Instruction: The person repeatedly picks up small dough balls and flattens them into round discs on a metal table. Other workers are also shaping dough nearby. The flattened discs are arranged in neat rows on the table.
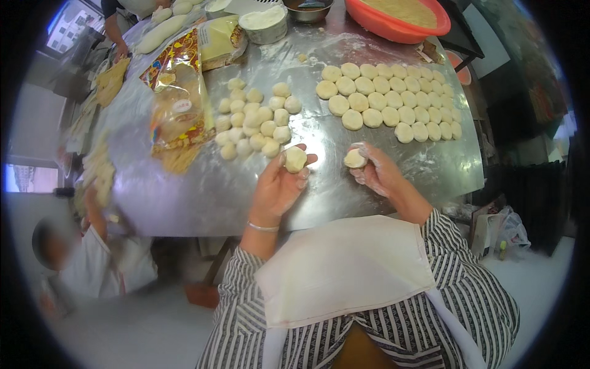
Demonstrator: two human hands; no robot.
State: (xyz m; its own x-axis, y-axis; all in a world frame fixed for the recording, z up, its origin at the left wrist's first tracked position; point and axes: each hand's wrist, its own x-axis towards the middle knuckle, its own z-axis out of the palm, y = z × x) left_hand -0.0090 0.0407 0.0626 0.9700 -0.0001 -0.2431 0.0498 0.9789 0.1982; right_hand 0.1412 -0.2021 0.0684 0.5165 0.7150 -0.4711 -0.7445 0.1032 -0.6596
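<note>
A round dough piece [295, 159] rests between the fingers of my left hand [279, 187], palm turned up. My right hand [379, 170], dusted with flour, grips another dough ball [355, 158] a short way to the right. Both hands are above the near part of the metal table [221, 193]. A loose heap of dough balls [251, 118] lies just beyond my left hand. Beyond my right hand, flattened dough rounds [377, 100] are set out in close rows.
Left of the heap lies a printed plastic bag [179, 106]. At the back stand a tub of flour [263, 24], a metal bowl [309, 10] and a red basin [401, 32]. Co-workers handle dough at the left, one at the near side [99, 263], another at the far side [117, 34].
</note>
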